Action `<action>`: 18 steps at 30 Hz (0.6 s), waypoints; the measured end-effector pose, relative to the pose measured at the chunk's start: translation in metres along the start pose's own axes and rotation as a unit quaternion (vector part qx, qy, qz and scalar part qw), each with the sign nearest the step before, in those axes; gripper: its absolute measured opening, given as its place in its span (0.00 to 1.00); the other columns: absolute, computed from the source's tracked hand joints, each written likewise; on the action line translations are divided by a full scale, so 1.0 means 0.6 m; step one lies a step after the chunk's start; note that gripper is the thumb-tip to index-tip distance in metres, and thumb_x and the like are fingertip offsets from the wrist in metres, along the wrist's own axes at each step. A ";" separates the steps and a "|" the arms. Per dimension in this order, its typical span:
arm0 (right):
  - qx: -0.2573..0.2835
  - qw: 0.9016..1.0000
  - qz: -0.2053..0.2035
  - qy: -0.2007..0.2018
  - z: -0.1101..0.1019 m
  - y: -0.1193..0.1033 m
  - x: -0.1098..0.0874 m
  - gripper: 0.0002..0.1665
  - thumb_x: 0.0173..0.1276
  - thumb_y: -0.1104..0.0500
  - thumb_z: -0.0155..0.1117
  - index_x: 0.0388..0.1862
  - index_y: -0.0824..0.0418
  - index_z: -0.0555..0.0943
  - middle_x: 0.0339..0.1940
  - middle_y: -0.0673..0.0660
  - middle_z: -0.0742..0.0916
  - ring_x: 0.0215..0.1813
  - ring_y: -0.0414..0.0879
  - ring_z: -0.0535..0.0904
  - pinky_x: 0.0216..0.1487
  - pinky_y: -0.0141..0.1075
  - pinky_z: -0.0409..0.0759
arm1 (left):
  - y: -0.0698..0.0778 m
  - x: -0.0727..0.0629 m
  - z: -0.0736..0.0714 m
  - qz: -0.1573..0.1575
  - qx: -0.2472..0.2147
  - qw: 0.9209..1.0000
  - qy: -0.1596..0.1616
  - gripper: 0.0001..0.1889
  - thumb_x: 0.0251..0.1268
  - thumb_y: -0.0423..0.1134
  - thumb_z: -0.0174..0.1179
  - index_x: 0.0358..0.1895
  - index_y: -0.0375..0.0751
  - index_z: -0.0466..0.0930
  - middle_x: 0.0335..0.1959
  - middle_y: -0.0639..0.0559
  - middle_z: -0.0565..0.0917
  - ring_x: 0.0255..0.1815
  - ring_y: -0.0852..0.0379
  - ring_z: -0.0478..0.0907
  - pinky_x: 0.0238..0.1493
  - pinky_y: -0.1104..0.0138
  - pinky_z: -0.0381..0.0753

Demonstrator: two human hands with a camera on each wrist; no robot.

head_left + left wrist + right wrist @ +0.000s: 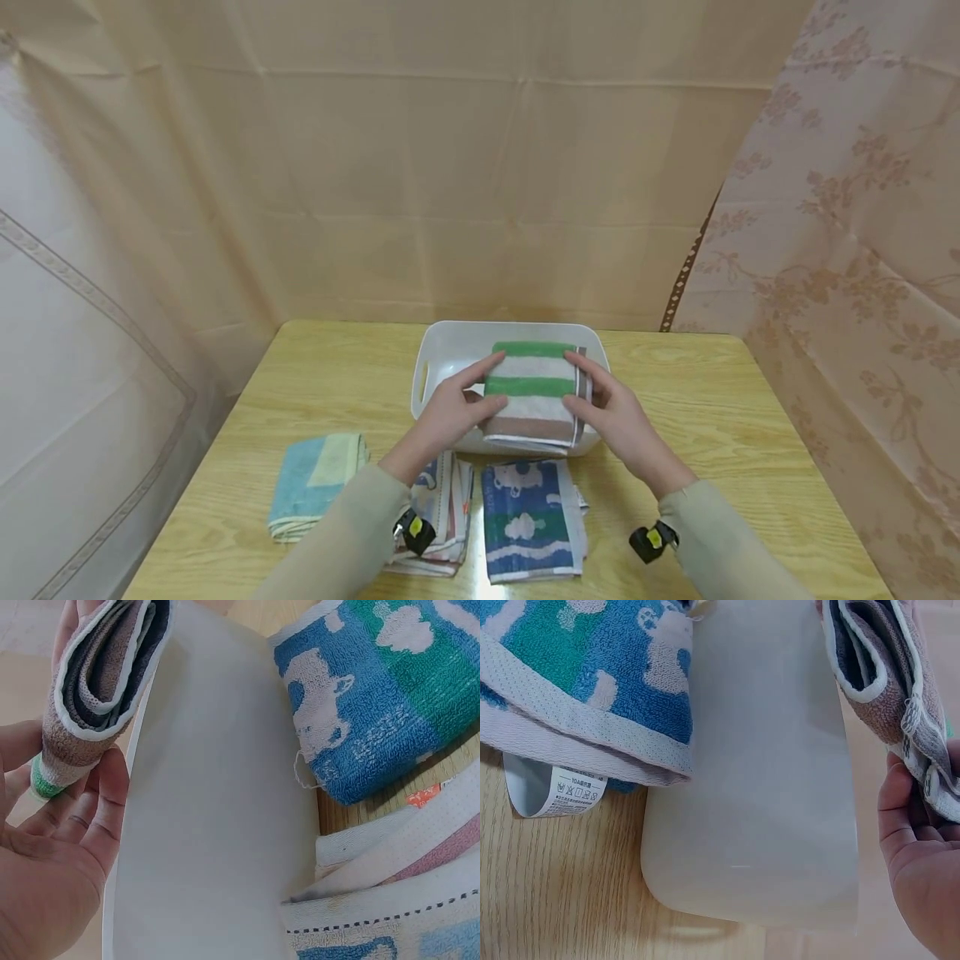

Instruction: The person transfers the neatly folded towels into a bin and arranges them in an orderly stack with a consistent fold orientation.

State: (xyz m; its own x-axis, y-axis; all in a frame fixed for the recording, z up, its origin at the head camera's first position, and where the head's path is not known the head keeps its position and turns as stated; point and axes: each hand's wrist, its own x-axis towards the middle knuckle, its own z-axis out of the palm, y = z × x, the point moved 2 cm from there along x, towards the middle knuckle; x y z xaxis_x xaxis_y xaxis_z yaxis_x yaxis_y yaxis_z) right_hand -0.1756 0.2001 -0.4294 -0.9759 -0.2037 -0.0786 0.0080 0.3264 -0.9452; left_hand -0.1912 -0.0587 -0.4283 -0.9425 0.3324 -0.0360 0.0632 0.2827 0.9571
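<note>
A folded towel (531, 400) with green, white and brown stripes is held over the white plastic basket (442, 333). My left hand (453, 408) grips its left side, thumb on top and fingers underneath. On the opposite side my right hand (611, 408) grips the towel the same way. Its rolled, layered end shows in the left wrist view, with the left hand (64, 847) around it. In the right wrist view the right hand (922, 840) pinches the towel's edge (885, 690). The towel covers part of the basket's inside.
In front of the basket lies a folded blue and green towel (528, 521) with white animal patterns. Left of it is a pile of folded patterned towels (450, 525), partly behind the left sleeve. Farther left sits a folded teal and yellow towel (311, 483). Curtains hang behind the wooden table (712, 433).
</note>
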 end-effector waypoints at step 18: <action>0.014 1.000 0.014 0.007 -0.009 -0.004 0.028 0.38 0.76 0.52 0.63 0.81 0.37 0.61 0.77 0.57 0.70 0.68 0.56 0.73 0.61 0.41 0.78 | 0.001 0.012 -0.005 -0.003 -0.011 1.000 0.000 0.37 0.69 0.41 0.67 0.79 0.60 0.63 0.73 0.45 0.70 0.37 0.56 0.85 0.40 0.64 0.83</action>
State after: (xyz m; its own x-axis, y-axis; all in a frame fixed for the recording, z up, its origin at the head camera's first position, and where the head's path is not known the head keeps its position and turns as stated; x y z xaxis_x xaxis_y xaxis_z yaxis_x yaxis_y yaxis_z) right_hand -0.1934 0.2008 -0.4269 -0.9781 -0.1822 -0.1005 0.0407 0.3060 -0.9512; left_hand -0.1989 -0.0588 -0.4271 -0.9425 0.3315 -0.0415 0.0510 0.2653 0.9628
